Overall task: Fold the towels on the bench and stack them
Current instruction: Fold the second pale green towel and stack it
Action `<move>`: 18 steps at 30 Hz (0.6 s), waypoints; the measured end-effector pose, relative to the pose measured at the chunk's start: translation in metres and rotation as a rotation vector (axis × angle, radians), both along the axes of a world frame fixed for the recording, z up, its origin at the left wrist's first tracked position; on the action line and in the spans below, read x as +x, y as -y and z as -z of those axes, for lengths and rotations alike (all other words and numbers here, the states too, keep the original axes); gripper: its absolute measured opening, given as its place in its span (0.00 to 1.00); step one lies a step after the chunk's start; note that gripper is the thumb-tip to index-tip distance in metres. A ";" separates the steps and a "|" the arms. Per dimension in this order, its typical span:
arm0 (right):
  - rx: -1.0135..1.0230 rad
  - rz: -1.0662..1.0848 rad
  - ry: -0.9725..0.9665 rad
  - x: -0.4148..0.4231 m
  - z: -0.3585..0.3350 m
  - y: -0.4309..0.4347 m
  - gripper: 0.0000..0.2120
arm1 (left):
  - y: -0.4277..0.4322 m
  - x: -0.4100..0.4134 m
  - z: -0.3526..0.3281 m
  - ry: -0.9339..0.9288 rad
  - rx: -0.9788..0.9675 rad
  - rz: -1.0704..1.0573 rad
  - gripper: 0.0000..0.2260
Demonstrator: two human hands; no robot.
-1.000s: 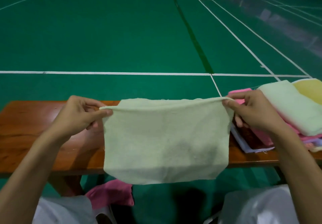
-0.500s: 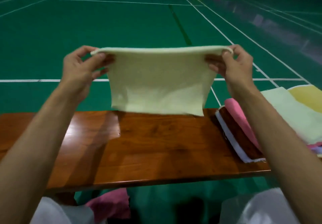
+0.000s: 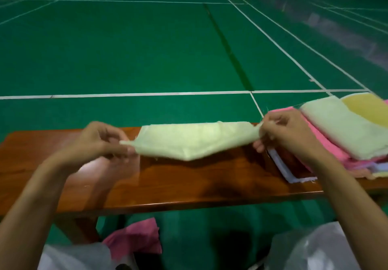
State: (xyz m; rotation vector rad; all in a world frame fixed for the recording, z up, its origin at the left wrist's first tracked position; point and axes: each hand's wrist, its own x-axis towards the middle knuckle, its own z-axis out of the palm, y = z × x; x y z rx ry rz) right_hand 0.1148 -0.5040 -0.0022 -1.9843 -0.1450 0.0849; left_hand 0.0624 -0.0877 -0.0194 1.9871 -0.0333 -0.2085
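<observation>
Here we are mid-fold: the pale green towel (image 3: 195, 141) is strung out sideways between both hands, low over the wooden tabletop (image 3: 189, 185), already doubled into a long, narrow band. The left hand (image 3: 102, 141) has fingers and thumb pinched on the towel's left end, where it tapers to a point, and the right hand (image 3: 281, 135) is curled round the bunched right end. The middle sags into a shallow V, and its lowest point looks to be at the wood or just above it; the blur makes it hard to say which. So I'd call this the laying-down step of one towel's fold, with the lengthwise fold made and the crosswise one not yet done. Off to the right, on the same tabletop and just beside the right hand, sits the stack of towels (image 3: 327, 154), with a pale green one on top, yellow showing behind it, and pink and lighter layers beneath. A pink cloth (image 3: 134, 240) lies below the tabletop near the person's knees, over the green court floor (image 3: 147, 49). The next move, I reckon, is to set the band flat, square up those pinched ends so the edges match, bring one end across to the other, then lift it onto the stack without knocking the layers askew.
</observation>
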 end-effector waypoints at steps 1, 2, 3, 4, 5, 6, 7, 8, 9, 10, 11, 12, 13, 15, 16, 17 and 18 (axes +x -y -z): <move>-0.103 -0.081 -0.084 -0.005 0.007 0.001 0.10 | 0.000 -0.004 0.007 -0.086 0.069 0.082 0.28; -0.208 -0.170 -0.182 -0.008 0.014 0.003 0.10 | -0.001 -0.008 0.013 -0.174 0.123 0.160 0.21; -0.319 -0.264 -0.279 -0.010 0.020 0.004 0.10 | -0.002 -0.010 0.019 -0.254 0.163 0.224 0.13; -0.426 -0.353 -0.368 -0.011 0.026 0.006 0.09 | -0.003 -0.013 0.024 -0.320 0.190 0.267 0.06; -0.520 -0.429 -0.452 -0.011 0.030 0.007 0.08 | -0.005 -0.015 0.028 -0.380 0.223 0.305 0.02; -0.591 -0.491 -0.531 -0.011 0.034 0.008 0.07 | -0.007 -0.017 0.032 -0.438 0.256 0.342 0.01; -0.639 -0.534 -0.599 -0.011 0.037 0.008 0.07 | -0.008 -0.019 0.034 -0.501 0.287 0.385 0.01; -0.669 -0.565 -0.653 -0.011 0.037 0.009 0.06 | -0.007 -0.021 0.035 -0.565 0.309 0.422 0.01; -0.684 -0.590 -0.694 -0.011 0.037 0.009 0.05 | -0.006 -0.021 0.036 -0.620 0.331 0.454 0.04; -0.689 -0.606 -0.726 -0.011 0.037 0.009 0.06 | -0.005 -0.021 0.037 -0.665 0.355 0.482 0.06; -0.688 -0.620 -0.750 -0.011 0.037 0.009 0.07 | -0.003 -0.020 0.039 -0.699 0.383 0.508 0.08; -0.690 -0.637 -0.765 -0.011 0.036 0.010 0.07 | 0.000 -0.018 0.040 -0.726 0.411 0.532 0.10; -0.695 -0.659 -0.773 -0.010 0.037 0.011 0.07 | 0.003 -0.017 0.042 -0.754 0.427 0.553 0.12; -0.706 -0.702 -0.782 -0.010 0.038 0.011 0.08 | 0.009 -0.014 0.045 -0.820 0.449 0.595 0.10; -0.714 -0.721 -0.794 -0.009 0.039 0.011 0.08 | 0.012 -0.014 0.046 -0.849 0.465 0.622 0.07; -0.722 -0.739 -0.811 -0.009 0.040 0.010 0.09 | 0.015 -0.013 0.045 -0.872 0.482 0.650 0.04; -0.725 -0.758 -0.835 -0.009 0.041 0.011 0.09 | 0.017 -0.011 0.044 -0.886 0.501 0.679 0.04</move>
